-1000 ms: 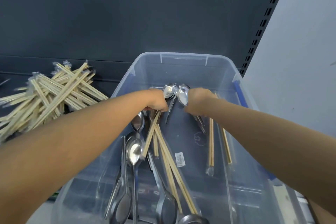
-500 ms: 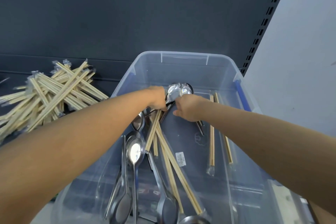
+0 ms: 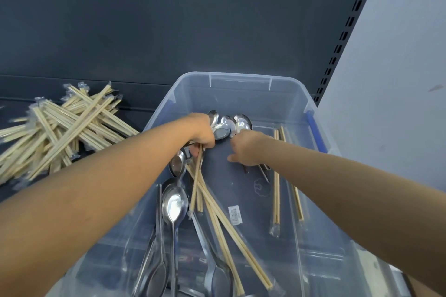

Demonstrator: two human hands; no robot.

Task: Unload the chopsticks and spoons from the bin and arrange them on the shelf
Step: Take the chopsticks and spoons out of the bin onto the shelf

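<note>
A clear plastic bin (image 3: 241, 77) stands on the dark shelf in front of me. My left hand (image 3: 202, 136) grips a wrapped chopstick pair (image 3: 196, 176) together with some metal spoons, whose bowls (image 3: 223, 128) fan out beyond its knuckles. My right hand (image 3: 243, 149) is just to the right of it, fingers curled down over spoon handles (image 3: 263, 171) that stick out beneath the palm. More wrapped chopsticks (image 3: 224, 231) and several spoons (image 3: 172, 205) lie loose on the bin floor. Another chopstick pair (image 3: 276, 176) lies along the bin's right side.
A loose pile of wrapped chopsticks (image 3: 60, 128) lies on the shelf (image 3: 135, 108) left of the bin. The shelf's dark back panel (image 3: 169, 19) rises behind. A slotted upright (image 3: 342, 38) and a pale wall (image 3: 398, 79) stand at the right.
My right hand has moved left and slightly nearer, closing on my left hand. The spoon bowls now bunch together beside my left hand's knuckles. The bin has stayed put.
</note>
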